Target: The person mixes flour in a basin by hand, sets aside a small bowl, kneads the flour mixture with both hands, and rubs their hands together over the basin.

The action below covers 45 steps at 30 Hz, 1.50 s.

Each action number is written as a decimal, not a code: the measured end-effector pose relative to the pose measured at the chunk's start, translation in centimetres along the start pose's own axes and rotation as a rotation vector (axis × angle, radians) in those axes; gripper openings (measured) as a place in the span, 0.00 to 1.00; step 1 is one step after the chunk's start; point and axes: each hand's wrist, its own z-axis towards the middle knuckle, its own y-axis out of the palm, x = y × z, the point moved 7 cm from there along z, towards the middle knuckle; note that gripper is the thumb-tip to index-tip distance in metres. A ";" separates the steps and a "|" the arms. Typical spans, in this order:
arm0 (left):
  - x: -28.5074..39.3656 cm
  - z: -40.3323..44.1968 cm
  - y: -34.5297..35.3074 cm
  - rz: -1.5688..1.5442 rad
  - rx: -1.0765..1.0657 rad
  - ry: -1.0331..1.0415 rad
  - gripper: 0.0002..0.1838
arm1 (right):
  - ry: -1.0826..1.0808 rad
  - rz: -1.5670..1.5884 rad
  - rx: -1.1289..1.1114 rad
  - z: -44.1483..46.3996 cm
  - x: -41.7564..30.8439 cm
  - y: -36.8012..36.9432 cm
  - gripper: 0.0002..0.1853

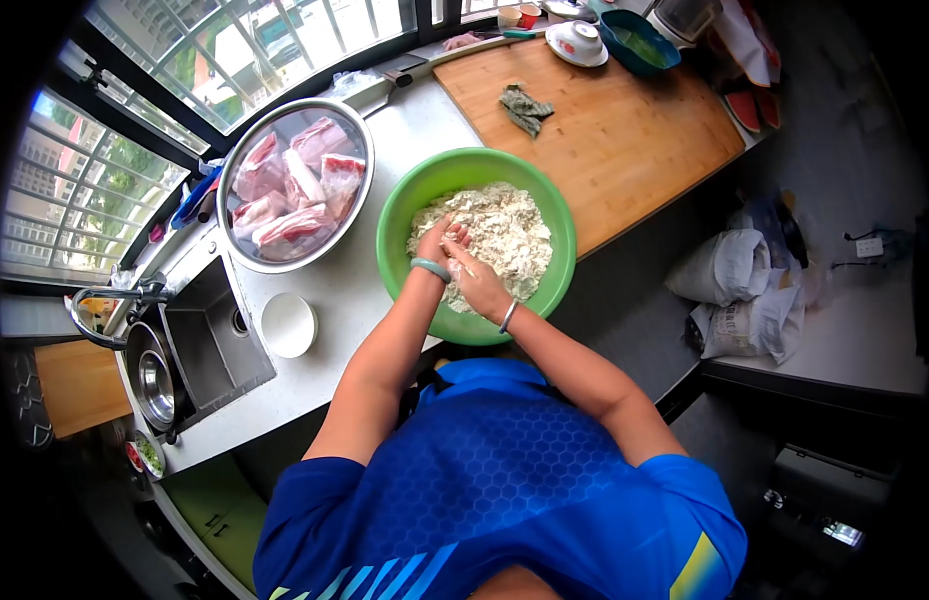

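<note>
A large green basin holds pale, crumbly, floury dough. Over the left part of this dough, my left hand has its palm turned up and its fingers loosely curled, with a green bangle at the wrist. My right hand, wearing a silver bracelet, touches the left palm with its fingers drawn together. Whatever may lie between the two hands is too small to make out. Bits of dough seem to cling to the fingers.
Left of the basin are a steel bowl of raw meat, a white bowl and a sink. A wooden board at the right bears a crumpled cloth, a white dish and a teal basin.
</note>
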 end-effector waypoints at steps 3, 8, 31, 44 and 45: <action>-0.7 -4.3 2.9 -0.043 -0.021 -0.005 0.28 | -0.102 -0.155 0.123 1.3 2.8 1.4 0.26; -1.8 -5.7 5.0 -0.033 -0.350 -0.073 0.44 | 0.401 -0.179 -0.242 4.3 6.6 -2.2 0.27; 2.9 -2.9 -0.1 0.783 0.074 0.450 0.17 | 0.332 -0.551 -0.143 6.6 10.0 -3.4 0.17; 2.1 -2.9 -7.6 0.885 0.133 0.158 0.38 | 0.459 -0.851 -0.433 5.9 14.0 -9.6 0.37; 1.3 -6.2 -5.9 0.836 0.274 0.039 0.35 | 0.497 -0.810 -0.422 4.3 15.1 -8.9 0.37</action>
